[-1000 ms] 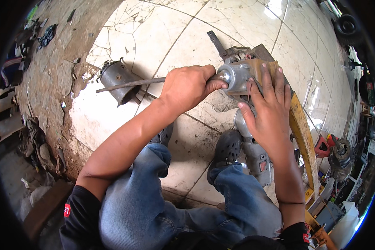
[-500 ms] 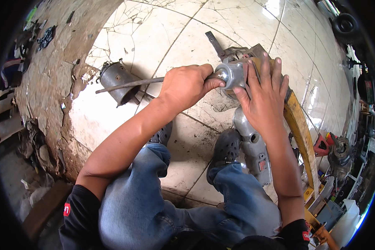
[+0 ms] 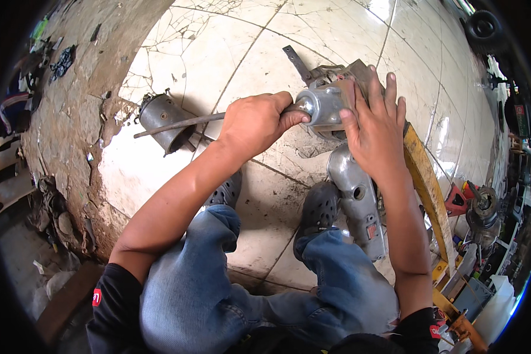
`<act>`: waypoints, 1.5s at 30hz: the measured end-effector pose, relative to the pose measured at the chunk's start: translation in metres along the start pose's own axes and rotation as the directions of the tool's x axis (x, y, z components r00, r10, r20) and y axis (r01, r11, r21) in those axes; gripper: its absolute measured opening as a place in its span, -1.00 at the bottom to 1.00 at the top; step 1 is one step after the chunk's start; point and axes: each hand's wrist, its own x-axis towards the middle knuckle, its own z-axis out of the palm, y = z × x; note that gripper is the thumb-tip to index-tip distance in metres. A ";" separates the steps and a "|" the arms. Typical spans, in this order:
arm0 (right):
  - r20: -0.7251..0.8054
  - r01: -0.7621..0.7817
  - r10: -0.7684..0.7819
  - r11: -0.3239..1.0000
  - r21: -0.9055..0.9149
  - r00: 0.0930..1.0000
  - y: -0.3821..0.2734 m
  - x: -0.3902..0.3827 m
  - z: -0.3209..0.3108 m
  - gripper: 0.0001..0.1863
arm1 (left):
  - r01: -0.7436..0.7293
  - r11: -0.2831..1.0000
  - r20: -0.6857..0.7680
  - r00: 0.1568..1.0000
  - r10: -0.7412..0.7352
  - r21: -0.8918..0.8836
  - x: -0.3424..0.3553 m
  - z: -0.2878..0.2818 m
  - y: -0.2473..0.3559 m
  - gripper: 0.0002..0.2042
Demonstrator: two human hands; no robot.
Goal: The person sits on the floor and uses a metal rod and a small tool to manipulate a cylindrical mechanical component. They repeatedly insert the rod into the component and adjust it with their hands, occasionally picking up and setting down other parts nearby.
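My left hand (image 3: 256, 121) is closed round a long dark metal rod (image 3: 180, 125), its thumb at the domed end of a silver metal housing (image 3: 321, 106). My right hand (image 3: 371, 133) lies over the housing's right side, fingers stretched out and apart, on or beside a brownish flat piece (image 3: 347, 91) I cannot make out. Behind these is a dirty metal assembly with a dark holed bar (image 3: 298, 64). A dark metal cylinder (image 3: 161, 115) lies at left, behind the rod. A long silver casting (image 3: 357, 215) lies below my right hand, beside my shoe.
A worn yellow metal beam (image 3: 430, 200) runs along my right. Beyond it are a red object (image 3: 457, 200), a greasy round part (image 3: 484, 209) and assorted tools. A black tyre (image 3: 482, 32) is at the upper right. Broken rough floor (image 3: 82, 118) and dark rags (image 3: 50, 212) border the tiles (image 3: 230, 35) at left.
My right hand has moved up along the housing, with its fingertips further forward. The housing and my left hand with the rod have shifted slightly left in view.
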 end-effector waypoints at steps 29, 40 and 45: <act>0.045 -0.159 0.158 0.845 0.510 0.986 -0.025 -0.031 -0.022 -0.53 | 0.032 0.999 0.038 0.999 -0.033 0.038 0.000 0.002 -0.002 -0.49; 0.160 -0.203 0.129 0.733 0.650 0.979 -0.036 -0.020 -0.008 -0.42 | -0.004 1.000 -0.002 1.000 0.004 -0.015 -0.002 0.001 -0.003 -0.54; 0.314 -0.280 0.114 0.782 0.556 0.942 -0.042 -0.018 -0.015 -0.42 | -0.028 1.000 -0.026 0.999 0.028 0.004 0.001 0.004 -0.007 -0.54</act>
